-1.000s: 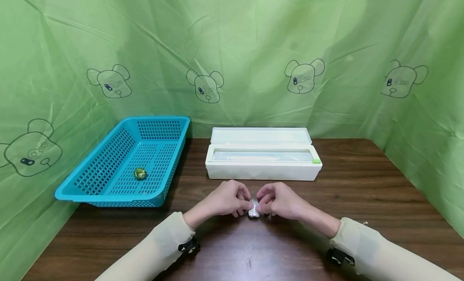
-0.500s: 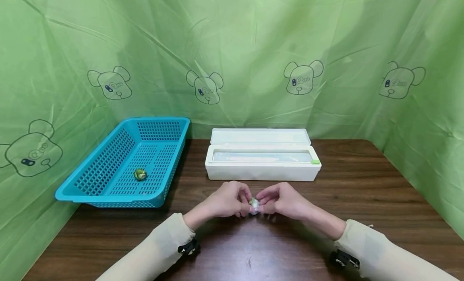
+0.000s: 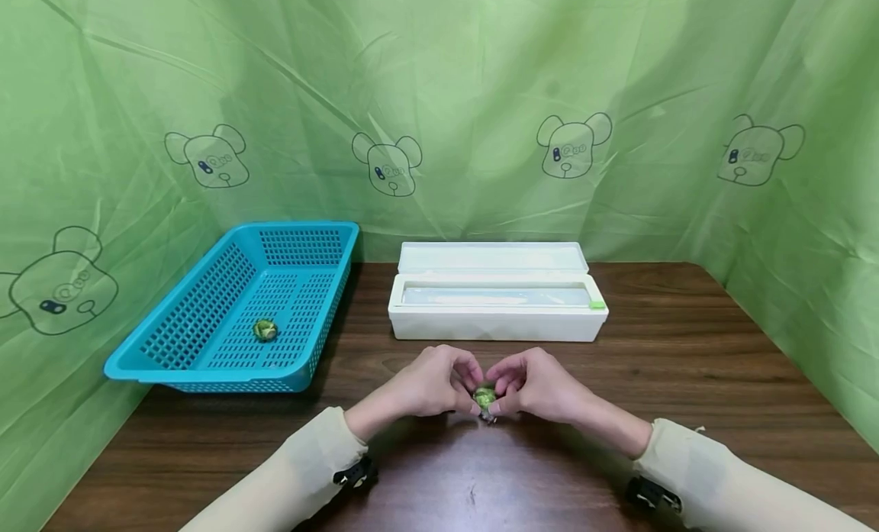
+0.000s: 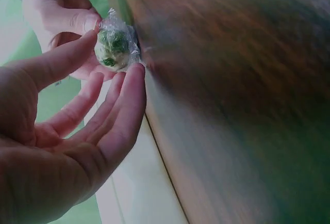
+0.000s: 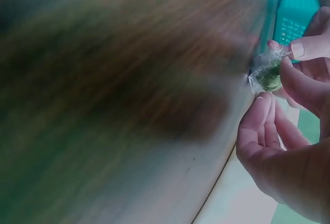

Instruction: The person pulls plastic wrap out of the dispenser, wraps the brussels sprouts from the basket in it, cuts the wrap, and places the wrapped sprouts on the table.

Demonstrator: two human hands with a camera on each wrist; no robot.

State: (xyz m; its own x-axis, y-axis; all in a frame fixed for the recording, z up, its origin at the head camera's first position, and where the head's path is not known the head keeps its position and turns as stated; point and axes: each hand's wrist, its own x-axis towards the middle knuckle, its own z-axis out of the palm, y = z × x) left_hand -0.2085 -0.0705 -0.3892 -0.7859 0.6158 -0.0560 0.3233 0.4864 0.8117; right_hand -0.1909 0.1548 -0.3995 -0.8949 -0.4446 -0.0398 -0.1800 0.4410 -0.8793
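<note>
A Brussels sprout (image 3: 484, 398) in clear cling film is held between both hands, low over the wooden table. My left hand (image 3: 439, 381) pinches it from the left, its thumb at the near side. From the right, my right hand (image 3: 542, 387) grips it with thumb and fingertips. Crinkled film around the sprout (image 4: 113, 46) shows in the left wrist view, bunched on the side toward the table. In the right wrist view the film-covered sprout (image 5: 269, 77) sits between the fingertips of the two hands.
A white cling film dispenser box (image 3: 497, 326) stands behind the hands with its lid raised and a green slider at the right end. At left is a blue plastic basket (image 3: 302, 246) with another sprout (image 3: 265, 330) in it. Green cloth (image 3: 474, 74) hangs around the table.
The sprout has turned in the fingers: silvery gathered film faced up a second ago, and now its green side does. Both hands have shifted slightly toward the body.
</note>
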